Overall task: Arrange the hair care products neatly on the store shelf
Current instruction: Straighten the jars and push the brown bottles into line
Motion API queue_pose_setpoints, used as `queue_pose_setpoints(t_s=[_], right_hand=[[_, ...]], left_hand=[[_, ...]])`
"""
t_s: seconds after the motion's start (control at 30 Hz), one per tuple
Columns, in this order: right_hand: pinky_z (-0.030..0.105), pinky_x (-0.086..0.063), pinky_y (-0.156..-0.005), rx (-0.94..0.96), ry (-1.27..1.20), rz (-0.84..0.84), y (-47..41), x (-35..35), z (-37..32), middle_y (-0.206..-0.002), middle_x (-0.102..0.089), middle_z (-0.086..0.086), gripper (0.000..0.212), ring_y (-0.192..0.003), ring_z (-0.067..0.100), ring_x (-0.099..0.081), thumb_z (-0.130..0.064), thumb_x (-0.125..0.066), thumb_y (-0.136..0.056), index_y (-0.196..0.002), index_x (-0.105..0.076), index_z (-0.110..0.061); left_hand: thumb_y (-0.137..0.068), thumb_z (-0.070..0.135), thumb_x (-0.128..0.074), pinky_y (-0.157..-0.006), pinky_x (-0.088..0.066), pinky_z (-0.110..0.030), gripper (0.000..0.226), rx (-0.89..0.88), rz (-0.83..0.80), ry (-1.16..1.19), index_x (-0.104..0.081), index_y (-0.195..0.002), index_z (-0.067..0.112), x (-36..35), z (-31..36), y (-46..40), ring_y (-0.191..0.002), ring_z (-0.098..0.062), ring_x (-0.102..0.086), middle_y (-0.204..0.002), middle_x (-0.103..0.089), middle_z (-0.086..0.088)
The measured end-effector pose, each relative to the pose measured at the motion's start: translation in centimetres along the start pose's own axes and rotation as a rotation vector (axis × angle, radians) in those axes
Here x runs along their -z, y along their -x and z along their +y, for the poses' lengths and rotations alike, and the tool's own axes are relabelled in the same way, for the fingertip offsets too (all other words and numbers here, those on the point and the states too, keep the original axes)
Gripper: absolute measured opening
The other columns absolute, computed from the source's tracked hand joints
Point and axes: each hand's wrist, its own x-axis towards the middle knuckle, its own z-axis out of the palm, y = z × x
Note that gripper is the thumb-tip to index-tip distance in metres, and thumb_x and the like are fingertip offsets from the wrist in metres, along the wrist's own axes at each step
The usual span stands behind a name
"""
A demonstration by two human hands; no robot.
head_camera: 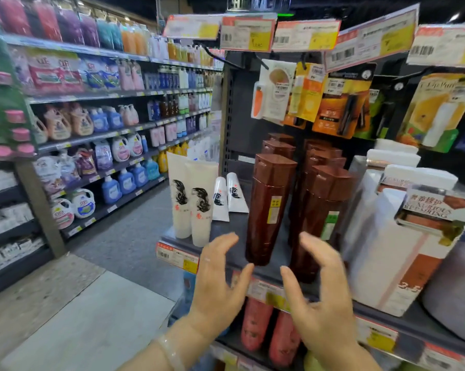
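Note:
A tall brown bottle [269, 210] stands upright at the front of the dark shelf [234, 259]. Another brown bottle [319, 223] stands to its right, with several more in rows behind. Two white tubes [191, 207] with a black hair drawing stand upright at the shelf's left end. Two smaller white tubes [227, 196] lie behind them. My left hand [220, 285] and my right hand [319, 293] hover in front of the front bottle, one on each side, fingers spread and lightly bent. Neither touches it.
White and orange boxed products [397, 245] fill the shelf's right part. Carded items [311, 97] hang on hooks above, under price tags [247, 33]. Red bottles [269, 330] stand on the shelf below. An aisle floor [92, 303] and detergent shelves [105, 129] lie to the left.

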Motion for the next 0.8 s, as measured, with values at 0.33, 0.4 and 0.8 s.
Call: queue_pose_setpoints(t_s=[0.33,0.4,0.8], right_hand=[[0.025,-0.033,-0.105,-0.495,-0.012,-0.326,-4.0,-12.9,-4.4,-0.142,-0.041,-0.002,0.083,-0.133,0.014,-0.038,-0.028,-0.075,-0.076,-0.141,-0.026,-0.015],[0.031,-0.036,-0.104,-0.569,0.011,-0.285,-4.5,-14.2,-4.3,-0.14,-0.045,0.002,0.086,-0.13,0.016,-0.043,-0.029,-0.076,-0.073,-0.142,-0.025,-0.018],[0.034,-0.05,-0.088,-0.612,0.213,-0.216,-4.3,-16.2,-3.9,-0.113,-0.065,-0.004,0.045,-0.104,0.014,-0.06,-0.031,-0.067,-0.079,-0.119,-0.049,-0.02]], left_hand=[[-0.078,0.037,-0.065,-0.096,-0.032,-0.023,0.058,0.29,-0.305,-0.184,-0.047,-0.125,0.008,12.3,-10.3,-4.9,-0.118,-0.022,-0.046,-0.123,-0.05,-0.008],[-0.08,0.03,-0.067,-0.101,-0.03,-0.025,0.062,0.322,-0.432,-0.148,-0.04,-0.133,0.009,12.2,-11.0,-6.7,-0.126,-0.02,-0.041,-0.135,-0.044,-0.007],[-0.079,0.019,-0.068,-0.062,-0.039,-0.002,0.028,0.364,-0.502,0.148,-0.049,-0.098,0.026,8.9,-11.0,-9.3,-0.082,0.001,-0.054,-0.088,-0.056,0.017]])
